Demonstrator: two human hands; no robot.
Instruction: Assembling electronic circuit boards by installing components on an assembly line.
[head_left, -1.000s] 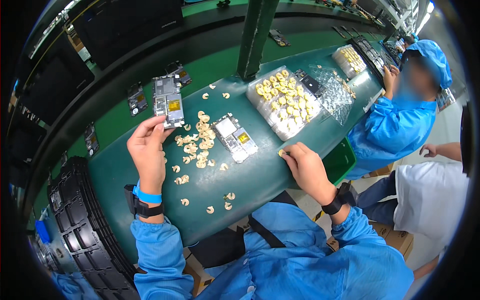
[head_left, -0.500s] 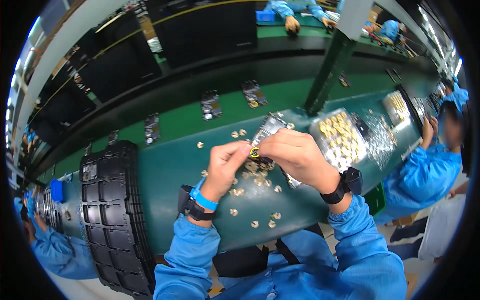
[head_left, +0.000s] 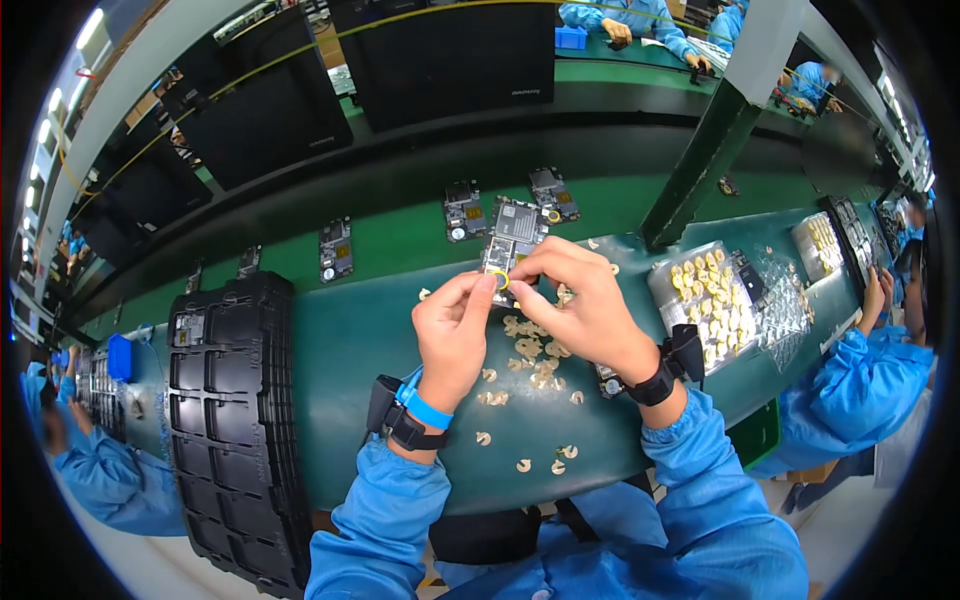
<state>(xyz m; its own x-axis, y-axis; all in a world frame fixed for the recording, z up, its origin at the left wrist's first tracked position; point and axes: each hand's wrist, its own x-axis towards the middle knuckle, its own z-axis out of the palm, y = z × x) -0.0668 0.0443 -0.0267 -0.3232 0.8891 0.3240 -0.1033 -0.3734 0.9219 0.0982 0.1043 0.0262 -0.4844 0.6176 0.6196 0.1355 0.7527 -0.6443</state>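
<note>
In front of me, a circuit board [head_left: 512, 225] with grey metal shields is raised over the bench. My left hand [head_left: 455, 325] is closed, thumb and fingers pinching the board's lower left edge. A small round piece with a yellow rim [head_left: 501, 281] lies at the board's lower end. My right hand [head_left: 585, 305] has its thumb and forefinger closed at that round piece; the fingertips partly cover it. Below both hands, notched pale discs [head_left: 540, 375] are scattered on the green bench. Another board [head_left: 608, 380] is partly hidden beneath my right wrist.
Black trays [head_left: 225, 420] are stacked at left. Boards [head_left: 336, 248] lie along the green strip beyond the bench [head_left: 360, 380]. To the right are a clear sheet of yellow round pieces [head_left: 710, 300] and crumpled clear plastic [head_left: 785, 320]. A green post [head_left: 700, 170] rises behind; co-workers sit on both sides.
The board has come up more upright and into fuller view between my hands. The yellow-rimmed piece, earlier between my fingertips, now shows against the board's lower end. The view has shifted slightly.
</note>
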